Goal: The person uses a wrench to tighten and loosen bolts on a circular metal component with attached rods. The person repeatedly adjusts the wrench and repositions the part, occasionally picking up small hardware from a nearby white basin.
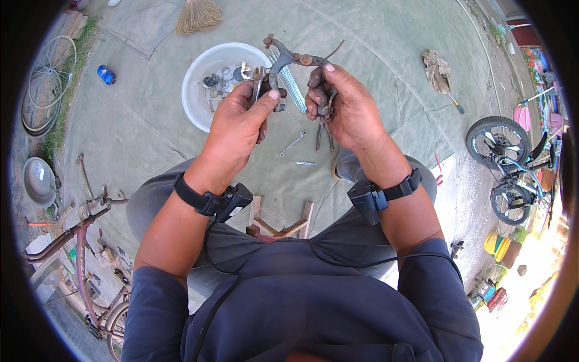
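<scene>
My left hand and my right hand are raised together over a grey tarp. Between them they grip a rusty bicycle brake caliper with curved arms that stick up above the fingers. My left thumb and fingers pinch its left arm and a small metal tool beside it. My right hand wraps the right arm, with a bent cable end poking out at the top. Pliers lie on the tarp just below my right hand.
A white bowl of small metal parts sits behind my hands. A spanner lies on the tarp, a wooden stool under me. A rusty bicycle frame stands left, a wheel and small bicycle right, a broom beyond.
</scene>
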Demonstrator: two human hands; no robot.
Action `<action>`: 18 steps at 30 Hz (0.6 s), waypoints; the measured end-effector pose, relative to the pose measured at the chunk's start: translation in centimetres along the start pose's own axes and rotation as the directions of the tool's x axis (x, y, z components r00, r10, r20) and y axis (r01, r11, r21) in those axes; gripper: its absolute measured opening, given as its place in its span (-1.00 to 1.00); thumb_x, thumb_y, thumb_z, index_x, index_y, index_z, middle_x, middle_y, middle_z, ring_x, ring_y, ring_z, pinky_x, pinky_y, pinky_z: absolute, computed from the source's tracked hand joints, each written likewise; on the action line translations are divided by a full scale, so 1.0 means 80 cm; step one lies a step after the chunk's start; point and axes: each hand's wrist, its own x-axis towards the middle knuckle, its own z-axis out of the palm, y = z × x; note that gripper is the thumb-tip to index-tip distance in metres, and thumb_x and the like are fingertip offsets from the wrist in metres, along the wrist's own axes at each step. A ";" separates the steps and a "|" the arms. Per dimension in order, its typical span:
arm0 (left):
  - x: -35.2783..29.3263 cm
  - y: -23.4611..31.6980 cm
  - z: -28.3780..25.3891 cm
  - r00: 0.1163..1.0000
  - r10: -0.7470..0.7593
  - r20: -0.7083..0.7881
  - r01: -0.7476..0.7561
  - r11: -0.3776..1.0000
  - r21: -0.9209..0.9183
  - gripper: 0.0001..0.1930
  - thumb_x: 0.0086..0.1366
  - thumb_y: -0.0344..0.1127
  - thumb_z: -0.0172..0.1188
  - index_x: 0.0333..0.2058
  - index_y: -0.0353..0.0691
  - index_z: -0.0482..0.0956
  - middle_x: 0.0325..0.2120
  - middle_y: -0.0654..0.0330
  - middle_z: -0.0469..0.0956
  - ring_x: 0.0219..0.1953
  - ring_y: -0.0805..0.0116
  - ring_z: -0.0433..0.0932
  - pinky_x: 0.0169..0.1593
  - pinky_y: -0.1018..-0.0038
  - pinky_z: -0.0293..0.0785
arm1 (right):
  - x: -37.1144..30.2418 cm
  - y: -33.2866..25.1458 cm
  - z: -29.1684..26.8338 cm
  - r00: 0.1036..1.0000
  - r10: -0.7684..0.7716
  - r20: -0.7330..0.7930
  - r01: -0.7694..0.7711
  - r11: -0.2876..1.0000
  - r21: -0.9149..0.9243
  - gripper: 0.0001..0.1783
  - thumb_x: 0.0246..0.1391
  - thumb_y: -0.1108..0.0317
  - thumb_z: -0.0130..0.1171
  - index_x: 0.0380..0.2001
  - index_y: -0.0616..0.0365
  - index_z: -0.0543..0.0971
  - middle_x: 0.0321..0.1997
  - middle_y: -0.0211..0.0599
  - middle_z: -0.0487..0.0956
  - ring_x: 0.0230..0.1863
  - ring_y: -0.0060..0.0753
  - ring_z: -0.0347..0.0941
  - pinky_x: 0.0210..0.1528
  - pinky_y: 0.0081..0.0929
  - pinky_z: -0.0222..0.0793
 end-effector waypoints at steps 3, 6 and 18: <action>-0.002 -0.001 0.002 0.999 0.021 -0.036 -0.017 0.995 0.101 -0.75 0.41 -0.17 0.18 -0.15 -0.25 0.54 -0.57 0.40 0.42 -0.65 0.68 0.24 -0.58 0.64 0.16 | -0.001 -0.003 -0.001 0.999 -0.049 -0.024 0.047 0.996 -0.077 -0.62 0.34 0.08 0.00 -0.27 0.22 0.51 -0.54 -0.40 0.36 -0.51 -0.44 0.32 -0.42 -0.47 0.29; -0.001 -0.001 -0.001 0.995 0.091 -0.047 -0.074 0.953 0.295 -0.74 0.44 -0.17 0.15 -0.13 -0.28 0.54 -0.54 0.35 0.48 -0.59 0.63 0.33 -0.50 0.62 0.27 | -0.003 -0.013 -0.001 0.990 -0.127 -0.067 0.106 0.960 -0.260 -0.64 0.34 0.10 0.02 -0.29 0.22 0.51 -0.54 -0.42 0.38 -0.53 -0.53 0.29 -0.49 -0.53 0.21; 0.002 0.019 -0.024 0.687 0.656 0.312 -0.629 0.322 0.708 -0.79 0.28 -0.40 0.25 -0.13 -0.28 0.55 -0.36 0.03 0.59 -0.38 0.05 0.59 -0.30 0.33 0.50 | -0.010 -0.021 0.000 0.950 -0.312 0.024 0.251 0.714 -0.654 -0.55 0.39 0.01 -0.01 -0.39 0.20 0.52 -0.64 -0.54 0.32 -0.62 -0.72 0.17 -0.58 -0.66 0.05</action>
